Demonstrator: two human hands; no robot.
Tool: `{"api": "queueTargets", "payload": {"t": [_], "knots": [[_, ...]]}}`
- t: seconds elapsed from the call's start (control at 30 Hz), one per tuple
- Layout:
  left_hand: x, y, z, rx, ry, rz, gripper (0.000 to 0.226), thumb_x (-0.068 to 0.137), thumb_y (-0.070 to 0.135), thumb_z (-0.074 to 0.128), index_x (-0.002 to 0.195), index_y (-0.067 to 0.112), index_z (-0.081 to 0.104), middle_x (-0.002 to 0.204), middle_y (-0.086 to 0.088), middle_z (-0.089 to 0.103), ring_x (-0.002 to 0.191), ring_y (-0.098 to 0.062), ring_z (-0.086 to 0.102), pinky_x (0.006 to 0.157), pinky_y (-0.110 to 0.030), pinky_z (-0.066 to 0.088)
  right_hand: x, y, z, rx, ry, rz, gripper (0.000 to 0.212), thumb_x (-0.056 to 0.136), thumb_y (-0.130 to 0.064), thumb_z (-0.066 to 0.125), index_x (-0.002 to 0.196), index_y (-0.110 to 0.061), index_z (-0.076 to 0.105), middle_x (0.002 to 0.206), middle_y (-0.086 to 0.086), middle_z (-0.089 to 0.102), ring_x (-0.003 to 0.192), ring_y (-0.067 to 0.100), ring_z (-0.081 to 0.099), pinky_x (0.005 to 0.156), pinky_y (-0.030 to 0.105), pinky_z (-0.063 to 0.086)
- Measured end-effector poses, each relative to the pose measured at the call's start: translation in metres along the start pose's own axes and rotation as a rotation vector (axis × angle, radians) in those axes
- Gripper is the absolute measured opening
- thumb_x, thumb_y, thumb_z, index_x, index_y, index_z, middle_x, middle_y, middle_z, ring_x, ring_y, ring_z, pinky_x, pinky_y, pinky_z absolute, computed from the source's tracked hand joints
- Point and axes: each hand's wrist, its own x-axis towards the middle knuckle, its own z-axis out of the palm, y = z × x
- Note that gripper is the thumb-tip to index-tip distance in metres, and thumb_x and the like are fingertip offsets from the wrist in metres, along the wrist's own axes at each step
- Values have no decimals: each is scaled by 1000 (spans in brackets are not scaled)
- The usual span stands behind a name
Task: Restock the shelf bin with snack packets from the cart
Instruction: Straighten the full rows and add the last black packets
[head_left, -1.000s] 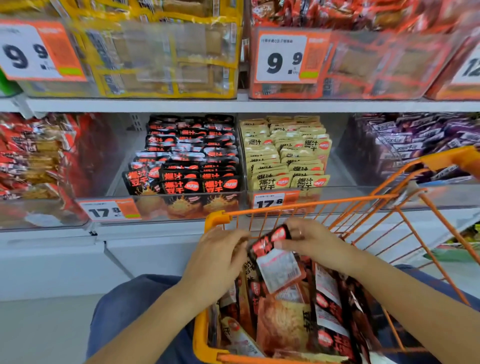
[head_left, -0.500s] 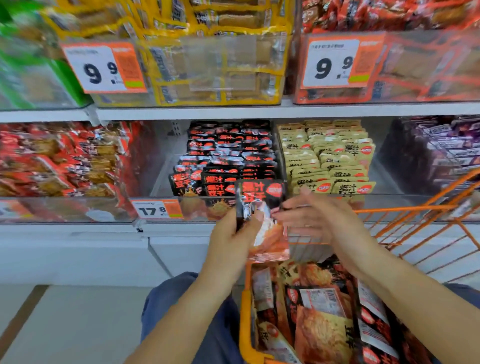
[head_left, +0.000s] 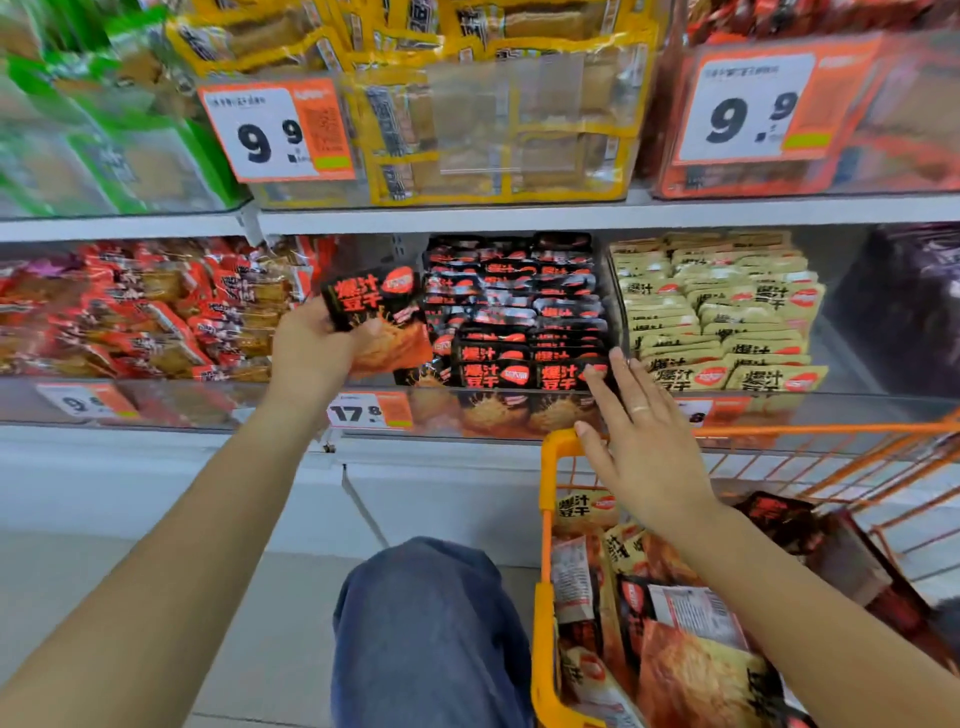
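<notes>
Shelf bin (head_left: 519, 410) behind, left hand (head_left: 317, 353) grip clamped on snack packet (head_left: 376, 317), right hand (head_left: 641, 447) fingers spread, empty.

I see two white shelves. The upper shelf (head_left: 467, 215) crosses the top of the frame and carries clear bins of green, yellow (head_left: 498, 130) and red packets. The lower shelf (head_left: 171, 441) runs across the middle; its clear-fronted bins hold red packets (head_left: 145, 312) at left, black packets (head_left: 519, 312) at centre, beige packets (head_left: 722, 312) right of them, and purple ones at far right.
</notes>
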Motion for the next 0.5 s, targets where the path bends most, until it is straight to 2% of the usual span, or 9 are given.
{"api": "queueTargets", "payload": {"t": [0.07, 0.1, 0.2, 0.27, 0.37, 0.5], "knots": [[18, -10, 9, 74, -56, -48, 16, 77, 7, 76, 87, 17, 70, 89, -10, 70, 83, -19, 62, 82, -39, 52, -1, -1, 1, -17, 2, 8, 63, 98, -47, 18, 144, -12, 40, 154, 15, 27, 140, 31, 32, 111, 46, 24], [25, -15, 15, 131, -76, -75, 17, 75, 8, 78, 90, 13, 71, 90, -14, 70, 83, -17, 60, 82, -40, 51, 0, -2, 1, -22, -3, 13, 63, 98, -48, 16, 145, -12, 39, 154, 15, 27, 140, 31, 32, 111, 45, 24], [34, -27, 34, 404, -163, -92, 26, 73, 15, 81, 95, 5, 71, 86, -12, 66, 82, -14, 56, 69, -28, 41, -1, -2, 3, -29, -17, 25, 65, 99, -50, 11, 146, -13, 36, 155, 14, 26, 140, 30, 32, 112, 45, 26], [32, -31, 43, 582, -205, -63, 24, 74, 18, 80, 92, 4, 69, 86, -14, 66, 84, -22, 61, 68, -29, 40, -1, -2, 4, -35, -26, 33, 64, 99, -50, 10, 147, -14, 35, 155, 13, 25, 141, 29, 31, 114, 43, 24], [28, -35, 50, 771, -179, -28, 18, 78, 18, 74, 84, 5, 63, 93, -21, 67, 86, -35, 63, 65, -33, 41, 0, -2, 3, -54, -20, 24, 62, 99, -47, 16, 147, -13, 35, 155, 14, 25, 140, 29, 31, 113, 39, 15], [36, -32, 46, 880, -232, -124, 48, 68, 37, 84, 83, 1, 56, 90, -18, 63, 87, -35, 62, 67, -38, 47, 0, -3, 3, -52, -11, 25, 61, 99, -46, 19, 148, -13, 33, 155, 14, 24, 141, 30, 30, 112, 38, 13]]}}
